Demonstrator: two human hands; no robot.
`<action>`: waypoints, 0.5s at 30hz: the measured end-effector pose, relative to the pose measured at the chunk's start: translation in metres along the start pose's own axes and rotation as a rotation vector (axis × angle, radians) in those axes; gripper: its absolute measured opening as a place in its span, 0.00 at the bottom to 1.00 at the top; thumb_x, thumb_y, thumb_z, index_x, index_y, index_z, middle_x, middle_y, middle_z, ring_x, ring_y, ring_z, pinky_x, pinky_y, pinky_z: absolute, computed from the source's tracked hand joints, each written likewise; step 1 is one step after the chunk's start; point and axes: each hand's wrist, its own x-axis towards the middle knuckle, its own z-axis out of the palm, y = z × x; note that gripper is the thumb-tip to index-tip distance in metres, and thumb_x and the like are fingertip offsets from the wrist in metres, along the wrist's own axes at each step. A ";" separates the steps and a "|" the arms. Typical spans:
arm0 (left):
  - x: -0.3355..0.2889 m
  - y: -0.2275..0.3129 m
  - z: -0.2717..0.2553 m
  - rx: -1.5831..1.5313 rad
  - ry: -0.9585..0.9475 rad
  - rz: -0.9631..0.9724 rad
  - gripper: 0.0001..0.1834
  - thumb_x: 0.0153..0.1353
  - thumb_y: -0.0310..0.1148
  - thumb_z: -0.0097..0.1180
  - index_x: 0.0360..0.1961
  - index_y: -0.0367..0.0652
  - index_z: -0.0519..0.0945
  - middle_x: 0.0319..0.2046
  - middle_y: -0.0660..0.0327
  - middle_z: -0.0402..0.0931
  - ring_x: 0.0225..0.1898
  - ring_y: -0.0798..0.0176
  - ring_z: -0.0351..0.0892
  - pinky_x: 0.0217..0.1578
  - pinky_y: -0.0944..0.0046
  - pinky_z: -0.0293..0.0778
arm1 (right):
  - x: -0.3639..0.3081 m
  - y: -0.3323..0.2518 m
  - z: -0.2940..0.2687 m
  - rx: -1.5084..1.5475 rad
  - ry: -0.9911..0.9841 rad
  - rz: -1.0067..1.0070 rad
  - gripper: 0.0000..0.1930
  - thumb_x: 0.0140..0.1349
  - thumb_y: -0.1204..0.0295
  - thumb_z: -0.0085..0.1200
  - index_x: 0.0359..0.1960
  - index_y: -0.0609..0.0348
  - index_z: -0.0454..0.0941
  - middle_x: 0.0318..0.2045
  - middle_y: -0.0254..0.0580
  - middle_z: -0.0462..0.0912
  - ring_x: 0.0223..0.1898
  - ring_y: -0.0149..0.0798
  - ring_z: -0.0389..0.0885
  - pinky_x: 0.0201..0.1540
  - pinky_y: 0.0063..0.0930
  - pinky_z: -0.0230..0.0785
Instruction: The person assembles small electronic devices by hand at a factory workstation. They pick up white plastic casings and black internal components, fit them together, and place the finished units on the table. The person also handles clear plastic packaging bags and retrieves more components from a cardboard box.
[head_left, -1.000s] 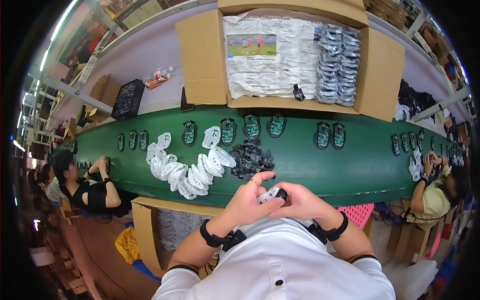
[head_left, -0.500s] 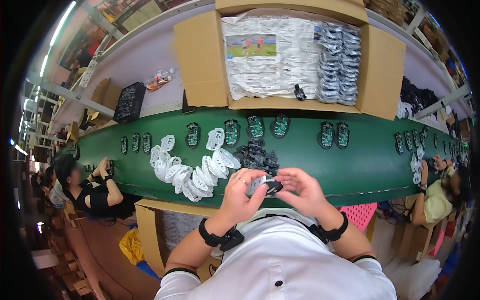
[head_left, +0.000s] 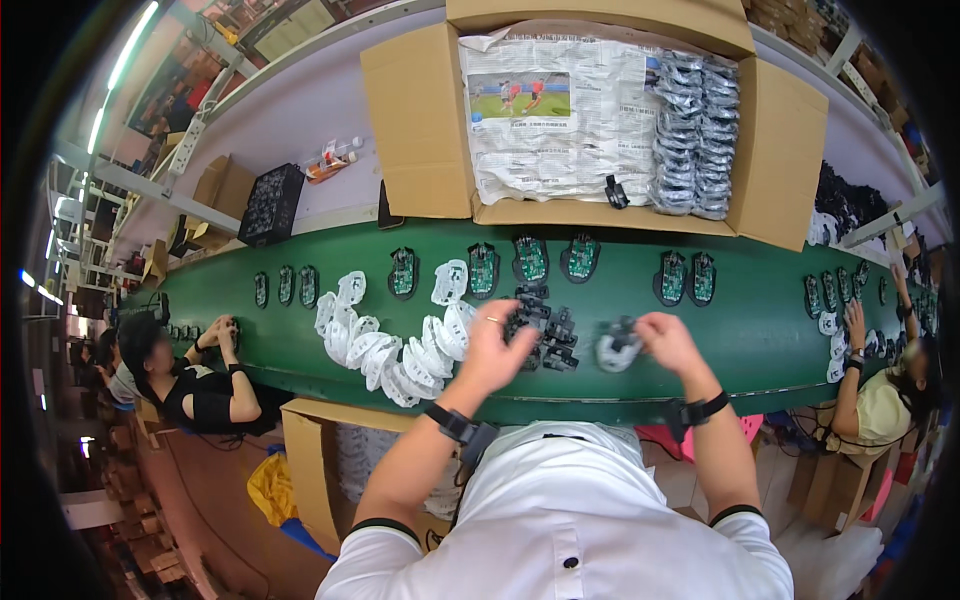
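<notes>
Right of the black pile (head_left: 560, 335), a white shell (head_left: 617, 354), dark-topped and blurred, is pinched at the fingertips of the right hand (head_left: 674, 344); at the pile's left edge, the left hand (head_left: 490, 354) is held thumb spread.

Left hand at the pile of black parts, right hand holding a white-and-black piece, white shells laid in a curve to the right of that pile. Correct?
Wrong side: the white shells curve to the left of the pile of black parts, per the head view. The left hand at the pile and the right hand holding the white-and-black piece stand.
</notes>
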 end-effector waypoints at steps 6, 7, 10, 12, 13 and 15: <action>0.054 -0.090 -0.038 0.611 0.012 -0.241 0.29 0.55 0.38 0.65 0.59 0.41 0.77 0.60 0.44 0.72 0.58 0.40 0.74 0.60 0.48 0.70 | 0.018 -0.032 0.022 -0.458 0.380 -0.513 0.19 0.52 0.73 0.62 0.48 0.62 0.79 0.51 0.52 0.81 0.55 0.52 0.78 0.59 0.44 0.70; 0.063 -0.086 -0.036 0.639 -0.122 -0.349 0.29 0.55 0.38 0.65 0.59 0.43 0.78 0.62 0.44 0.71 0.58 0.41 0.75 0.60 0.48 0.71 | 0.022 -0.035 0.039 -0.442 0.169 -0.580 0.20 0.53 0.70 0.63 0.49 0.60 0.80 0.53 0.51 0.81 0.57 0.52 0.77 0.61 0.43 0.70; 0.070 -0.122 -0.036 0.679 -0.208 -0.427 0.28 0.55 0.38 0.65 0.59 0.46 0.79 0.62 0.44 0.71 0.57 0.43 0.77 0.59 0.50 0.73 | 0.028 -0.049 0.095 -0.571 -0.072 -0.625 0.27 0.52 0.62 0.68 0.53 0.58 0.79 0.55 0.48 0.80 0.58 0.53 0.76 0.62 0.42 0.69; 0.073 -0.127 -0.035 0.630 -0.103 -0.400 0.23 0.55 0.37 0.65 0.53 0.44 0.83 0.56 0.45 0.77 0.54 0.45 0.79 0.55 0.53 0.75 | 0.032 -0.044 0.114 -0.630 -0.007 -0.574 0.24 0.54 0.63 0.67 0.52 0.58 0.79 0.55 0.48 0.80 0.57 0.52 0.76 0.61 0.42 0.69; 0.074 -0.115 -0.035 0.592 -0.027 -0.342 0.22 0.55 0.37 0.65 0.51 0.43 0.83 0.53 0.46 0.79 0.52 0.45 0.80 0.53 0.52 0.76 | 0.034 -0.039 0.117 -0.601 0.043 -0.563 0.23 0.55 0.63 0.66 0.51 0.58 0.79 0.54 0.48 0.80 0.56 0.52 0.77 0.60 0.41 0.70; 0.075 -0.089 -0.040 0.516 0.128 -0.229 0.19 0.55 0.36 0.66 0.47 0.40 0.84 0.47 0.46 0.82 0.48 0.44 0.81 0.49 0.52 0.77 | 0.038 -0.023 0.125 -0.533 0.147 -0.580 0.19 0.58 0.63 0.64 0.49 0.56 0.80 0.53 0.46 0.81 0.56 0.50 0.78 0.58 0.41 0.71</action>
